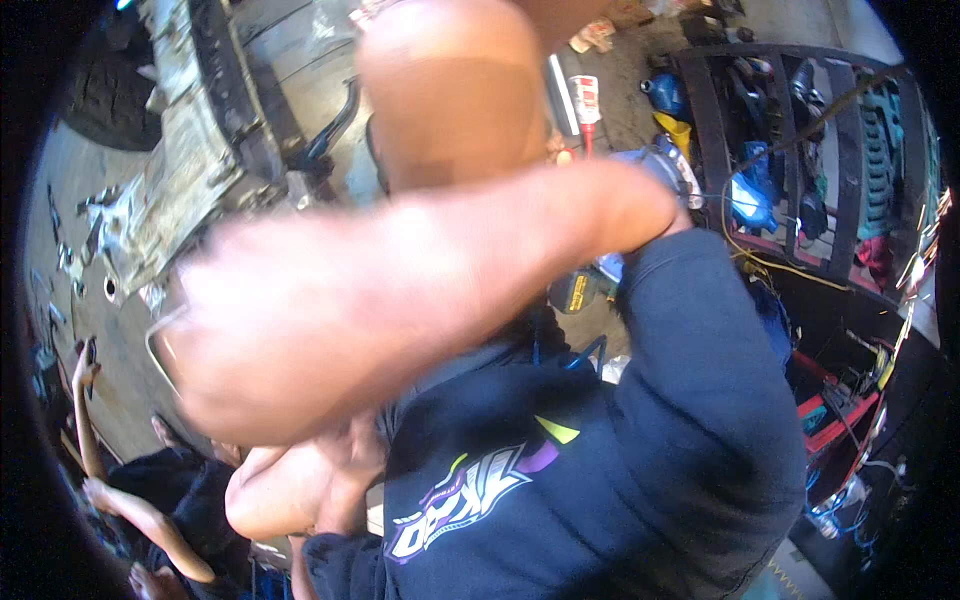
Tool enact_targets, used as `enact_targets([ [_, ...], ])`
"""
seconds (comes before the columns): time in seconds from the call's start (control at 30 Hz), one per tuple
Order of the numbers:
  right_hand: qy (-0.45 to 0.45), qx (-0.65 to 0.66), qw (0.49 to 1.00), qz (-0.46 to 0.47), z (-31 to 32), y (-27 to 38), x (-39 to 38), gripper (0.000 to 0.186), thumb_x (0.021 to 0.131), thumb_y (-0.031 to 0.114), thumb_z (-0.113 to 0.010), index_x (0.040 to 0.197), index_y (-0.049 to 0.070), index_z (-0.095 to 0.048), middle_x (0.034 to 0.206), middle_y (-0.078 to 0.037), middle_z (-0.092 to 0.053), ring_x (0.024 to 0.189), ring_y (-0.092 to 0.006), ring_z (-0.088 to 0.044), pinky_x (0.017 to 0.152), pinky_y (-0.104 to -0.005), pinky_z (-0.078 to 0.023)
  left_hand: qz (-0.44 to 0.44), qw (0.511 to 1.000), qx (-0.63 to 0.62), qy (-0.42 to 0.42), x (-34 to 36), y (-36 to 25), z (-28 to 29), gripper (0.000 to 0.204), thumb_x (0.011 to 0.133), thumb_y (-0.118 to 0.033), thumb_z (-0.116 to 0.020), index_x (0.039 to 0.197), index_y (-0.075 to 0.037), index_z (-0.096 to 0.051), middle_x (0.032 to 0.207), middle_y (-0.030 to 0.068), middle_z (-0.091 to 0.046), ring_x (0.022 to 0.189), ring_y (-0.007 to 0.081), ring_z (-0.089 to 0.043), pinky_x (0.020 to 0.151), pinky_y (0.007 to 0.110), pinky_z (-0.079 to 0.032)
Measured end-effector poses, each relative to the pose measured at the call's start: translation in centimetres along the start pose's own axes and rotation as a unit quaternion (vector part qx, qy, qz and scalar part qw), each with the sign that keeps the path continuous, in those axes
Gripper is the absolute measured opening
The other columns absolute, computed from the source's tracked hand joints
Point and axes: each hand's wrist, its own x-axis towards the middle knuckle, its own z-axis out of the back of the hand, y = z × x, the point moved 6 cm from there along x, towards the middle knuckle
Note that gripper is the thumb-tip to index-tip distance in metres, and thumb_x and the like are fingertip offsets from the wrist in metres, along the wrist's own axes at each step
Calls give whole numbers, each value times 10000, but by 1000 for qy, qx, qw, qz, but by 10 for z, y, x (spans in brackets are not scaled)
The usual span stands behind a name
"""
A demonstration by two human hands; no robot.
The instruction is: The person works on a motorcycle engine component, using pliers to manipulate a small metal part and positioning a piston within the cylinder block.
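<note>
Nearest to us, the right hand [250,330] spans the view, blurred; we cannot tell whether its fingers are spread or closed. A thin pale loop [160,355] shows at its outer edge, and whether it is held we cannot tell. Below, we see the left hand [352,450], partly hidden, its grip likewise unclear. Farther off, we note a silver casting [185,160], 1 tyre [105,100] and, rightward, a dark rack [845,200] containing tools.
</note>
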Motion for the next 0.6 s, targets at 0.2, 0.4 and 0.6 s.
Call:
enact_targets([
  [0.2, -234, 314, 891, -229, -48, 18, -69, 205, 861, 205, -690, 837, 7, -641, 781, -143, -644, 739, -344, -664, 704, -437, -534, -209, 975, 25, 74, 16, -45, 30, 431, 1016, -176, -515, 1413, -53, -401, 1141, 153, -513, 992, 245, -565, 806, 401, -466],
  [0.4, -171, 525, 794, -255, -76, 18, -91, 230, 900, 220, -690, 900, -5, -646, 805, -147, -693, 725, -304, -678, 705, -386, -530, -231, 859, 203, 409, 39, -53, 33, 454, 866, -146, -579, 1278, -153, -389, 944, 103, -567, 676, 254, -555, 638, 367, -462],
  [0.6, -174, 588, 729, -303, -67, 16, -89, 268, 896, 244, -672, 875, -22, -638, 807, -180, -711, 751, -328, -705, 687, -382, -538, -123, 990, -67, -32, 24, -54, 7, 191, 960, -178, -641, 1113, -169, -528, 991, 16, -427, 913, 189, -490, 814, 374, -448],
])
